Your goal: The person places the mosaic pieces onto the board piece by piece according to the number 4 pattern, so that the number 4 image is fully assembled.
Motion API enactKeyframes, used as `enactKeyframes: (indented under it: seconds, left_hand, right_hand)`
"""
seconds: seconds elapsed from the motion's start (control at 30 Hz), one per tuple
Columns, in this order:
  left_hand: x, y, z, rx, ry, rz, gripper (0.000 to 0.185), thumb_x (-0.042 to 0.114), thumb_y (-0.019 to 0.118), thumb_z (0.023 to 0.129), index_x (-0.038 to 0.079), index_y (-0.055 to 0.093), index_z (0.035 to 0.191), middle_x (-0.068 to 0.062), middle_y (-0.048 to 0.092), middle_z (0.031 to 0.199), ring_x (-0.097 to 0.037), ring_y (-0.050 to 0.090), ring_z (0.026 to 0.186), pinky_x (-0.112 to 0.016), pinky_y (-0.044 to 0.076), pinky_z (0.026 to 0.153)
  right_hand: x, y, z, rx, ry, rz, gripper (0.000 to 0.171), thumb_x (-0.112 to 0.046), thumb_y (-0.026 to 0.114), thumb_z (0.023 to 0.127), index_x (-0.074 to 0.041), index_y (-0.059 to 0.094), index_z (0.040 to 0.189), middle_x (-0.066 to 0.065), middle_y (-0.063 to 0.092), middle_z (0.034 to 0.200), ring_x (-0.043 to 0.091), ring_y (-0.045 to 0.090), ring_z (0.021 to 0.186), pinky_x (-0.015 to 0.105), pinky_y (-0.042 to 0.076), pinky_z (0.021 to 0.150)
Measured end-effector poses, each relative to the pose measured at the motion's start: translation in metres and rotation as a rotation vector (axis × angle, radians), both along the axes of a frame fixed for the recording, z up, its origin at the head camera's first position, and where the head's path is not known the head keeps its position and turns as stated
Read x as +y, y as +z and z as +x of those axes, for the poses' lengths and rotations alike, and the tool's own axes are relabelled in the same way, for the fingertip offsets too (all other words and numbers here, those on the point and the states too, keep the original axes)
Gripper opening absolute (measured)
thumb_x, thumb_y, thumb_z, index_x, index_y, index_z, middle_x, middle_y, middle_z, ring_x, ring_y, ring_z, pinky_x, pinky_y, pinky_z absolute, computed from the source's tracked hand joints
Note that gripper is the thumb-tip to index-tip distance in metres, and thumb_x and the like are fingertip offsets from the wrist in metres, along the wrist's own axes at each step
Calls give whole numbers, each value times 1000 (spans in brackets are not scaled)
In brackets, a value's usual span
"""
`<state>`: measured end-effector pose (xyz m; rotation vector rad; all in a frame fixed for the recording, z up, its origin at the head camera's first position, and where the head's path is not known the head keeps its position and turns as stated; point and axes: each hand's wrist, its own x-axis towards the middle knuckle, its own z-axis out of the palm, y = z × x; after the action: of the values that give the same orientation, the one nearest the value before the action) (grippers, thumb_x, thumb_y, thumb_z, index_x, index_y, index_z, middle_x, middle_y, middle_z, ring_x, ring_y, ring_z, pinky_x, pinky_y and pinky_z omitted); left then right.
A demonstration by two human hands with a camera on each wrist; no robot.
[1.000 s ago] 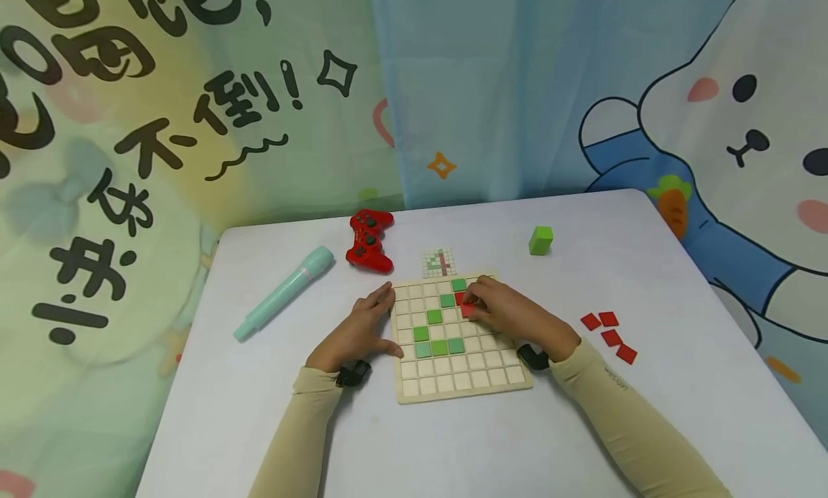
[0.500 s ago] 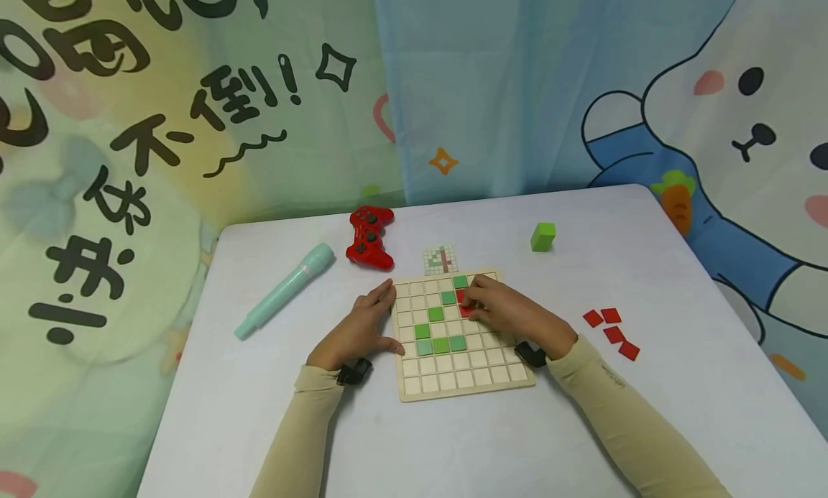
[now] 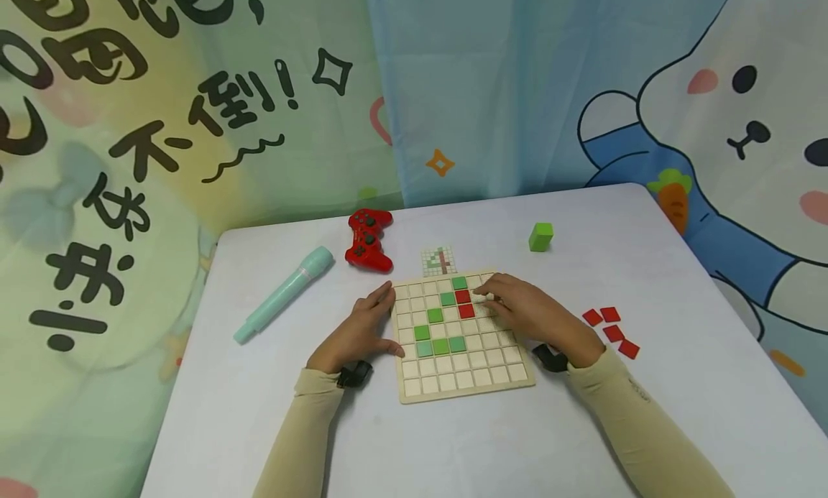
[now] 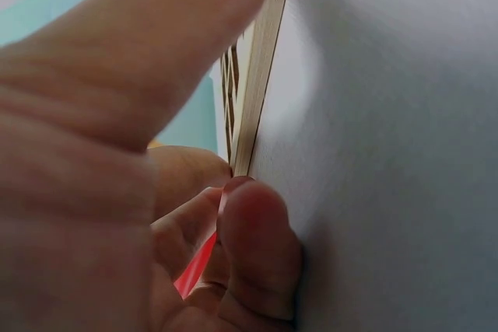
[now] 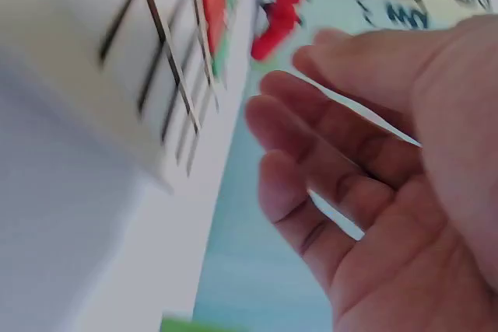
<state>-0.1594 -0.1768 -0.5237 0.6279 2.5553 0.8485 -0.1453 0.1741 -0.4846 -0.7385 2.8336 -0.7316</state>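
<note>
A: Wood, pale and cut into little squares: board lying flat in the middle of the white surface. See the two red tiles on it?

B: Yes. One above the other, near the top, right next to the green tiles laid in a slanted line and a short row.

A: And the right hand?

B: Loose and flat, fingers spread, holding nothing. Fingertips down on the board, just beside the red tiles.

A: Left hand?

B: Pressed against the board's left edge, thumb on the rim. Seems curled round a spare red tile, with only a thin red sliver showing in the wrist view.

A: Any trouble ahead?

B: Maybe. Could bump the red tiles out of their squares with a sleeve or a dragging finger. Could slide the whole board with too hard a push from the left. Might drop the spare red tile too, with such a light pinch.

A: Any words to read?

B: Big black Chinese letters on the cloth behind, "不倒!" among them. Tiny print on the right sleeve, too small to read. No words on the small pattern card above the board, only coloured squares.

A: Other stuff around?

B: Four loose red tiles off to the right, well apart from the board. Green block further back. Red game controller and mint toy microphone on the left.
</note>
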Motion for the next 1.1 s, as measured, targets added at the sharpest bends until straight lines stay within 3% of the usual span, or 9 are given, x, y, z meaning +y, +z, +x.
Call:
enactKeyframes:
  seconds: [0.2, 0.37, 0.53, 0.7, 1.1]
  left_hand:
    - [0, 2, 4, -2, 11, -4, 120, 38, 95, 77, 8, 24, 169, -5, 14, 182, -37, 37, 152, -48, 44, 123]
    - [-5, 6, 3, 4, 10, -12, 120, 38, 95, 78, 8, 23, 170, -5, 14, 182, -37, 36, 152, -48, 46, 120]
    - [-9, 5, 2, 7, 11, -23, 121, 38, 95, 78, 9, 22, 170, -5, 13, 182, -37, 35, 152, -48, 46, 121]
    - [-6, 1, 1, 13, -3, -12, 121, 40, 95, 77, 8, 23, 170, -6, 14, 182, -38, 37, 151, -49, 45, 121]
    - [1, 0, 2, 7, 1, 1, 120, 39, 95, 77, 7, 25, 169, -6, 15, 182, -38, 38, 149, -50, 46, 120]
  right_hand:
    - [57, 6, 31, 64, -198, -104, 28, -9, 66, 105, -12, 71, 132, 5, 74, 120, 14, 61, 91, 28, 54, 76]
    - [83, -2, 61, 23, -341, -104, 26, -15, 67, 105, -11, 70, 131, 6, 73, 116, 17, 63, 93, 24, 54, 77]
    - [92, -21, 77, -78, -325, -109, 42, -15, 80, 96, -5, 66, 134, 6, 69, 111, 15, 60, 94, 21, 53, 79]
    - [91, -32, 84, -122, -329, -82, 53, -20, 90, 87, -4, 64, 131, 6, 63, 112, 17, 56, 98, 20, 52, 79]
    - [90, -33, 89, -103, -375, -18, 39, -16, 86, 90, -5, 65, 121, 6, 62, 107, 19, 57, 95, 21, 54, 76]
